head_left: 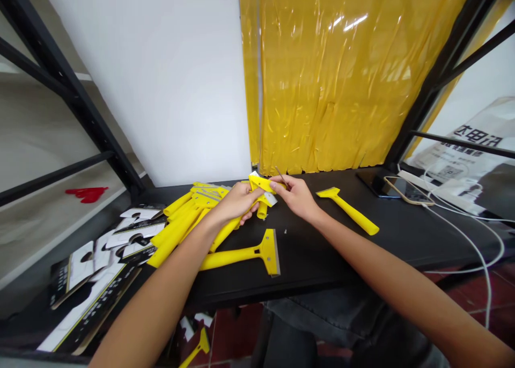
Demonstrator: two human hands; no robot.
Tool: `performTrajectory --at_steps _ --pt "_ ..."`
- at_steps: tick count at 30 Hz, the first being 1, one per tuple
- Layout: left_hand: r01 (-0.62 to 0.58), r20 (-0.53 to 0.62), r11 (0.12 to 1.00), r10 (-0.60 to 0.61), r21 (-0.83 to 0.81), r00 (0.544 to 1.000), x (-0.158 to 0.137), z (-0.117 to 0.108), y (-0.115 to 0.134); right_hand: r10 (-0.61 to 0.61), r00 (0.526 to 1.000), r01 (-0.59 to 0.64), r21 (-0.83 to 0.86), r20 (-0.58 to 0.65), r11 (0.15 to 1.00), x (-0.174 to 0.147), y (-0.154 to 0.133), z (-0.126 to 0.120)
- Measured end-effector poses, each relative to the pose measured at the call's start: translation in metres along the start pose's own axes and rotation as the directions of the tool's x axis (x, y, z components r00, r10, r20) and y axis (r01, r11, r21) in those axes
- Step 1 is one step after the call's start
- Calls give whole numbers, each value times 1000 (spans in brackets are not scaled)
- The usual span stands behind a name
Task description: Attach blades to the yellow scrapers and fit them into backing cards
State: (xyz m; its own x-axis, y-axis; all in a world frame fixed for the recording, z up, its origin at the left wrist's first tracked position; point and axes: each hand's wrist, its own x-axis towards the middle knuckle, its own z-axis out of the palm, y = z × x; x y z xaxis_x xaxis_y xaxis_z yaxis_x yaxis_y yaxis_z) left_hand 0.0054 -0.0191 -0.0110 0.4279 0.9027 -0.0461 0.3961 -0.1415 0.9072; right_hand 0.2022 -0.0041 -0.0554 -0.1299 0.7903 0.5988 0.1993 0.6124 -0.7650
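My left hand (240,200) is closed around a yellow scraper (260,183), whose head with a bright metal blade faces up and away. My right hand (296,194) pinches a thin dark rod (279,171), its kind too small to tell, and its fingertips touch the scraper's head. Left of my hands lies a pile of yellow scrapers (177,224), partly covered by my left forearm. One more scraper (270,252) rests nearer the front edge, its blade to the right. Another scraper (349,209) lies alone to the right of my right hand.
Black-and-white cardboard packages (100,258) spread over the left of the black table (314,260). A phone (408,191), a dark tablet (376,183) and white cables (478,244) are at the right. Black rack posts (76,97) stand on both sides. Below lies a scraper (200,346).
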Motion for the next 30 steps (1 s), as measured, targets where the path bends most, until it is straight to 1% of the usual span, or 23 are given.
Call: performTrajectory --at_steps 2,4,6,8,11,16,20,27,30 --pt "-1 2 1000 1 -20 1000 0 0 -1 111 993 -108 87 -32 990 1 -1 1" --pt "1 0 999 -1 -46 1000 0 0 -1 199 980 -193 160 -21 968 1 -4 1" --pt "6 -3 997 -6 -73 1000 0 -1 -1 248 969 -240 220 -7 945 1 -6 1" --pt "12 -5 996 -12 -85 1000 0 -1 1 267 964 -255 249 -16 934 1 -8 1" --pt "21 -1 996 -21 -90 1000 0 -2 3 267 963 -252 250 -28 935 1 -10 0" --pt "25 14 994 -23 -105 1000 -3 -2 6 283 959 -280 257 25 925 0 -9 -2" --pt "26 11 996 -25 -86 1000 -3 -1 7 291 956 -291 262 41 920 1 -6 -1" --pt "20 7 998 -20 -63 1000 0 0 4 208 977 -215 214 52 953 0 -2 2" --pt "26 17 996 -24 -85 1000 0 -1 5 185 981 -192 191 55 963 -1 -3 2"
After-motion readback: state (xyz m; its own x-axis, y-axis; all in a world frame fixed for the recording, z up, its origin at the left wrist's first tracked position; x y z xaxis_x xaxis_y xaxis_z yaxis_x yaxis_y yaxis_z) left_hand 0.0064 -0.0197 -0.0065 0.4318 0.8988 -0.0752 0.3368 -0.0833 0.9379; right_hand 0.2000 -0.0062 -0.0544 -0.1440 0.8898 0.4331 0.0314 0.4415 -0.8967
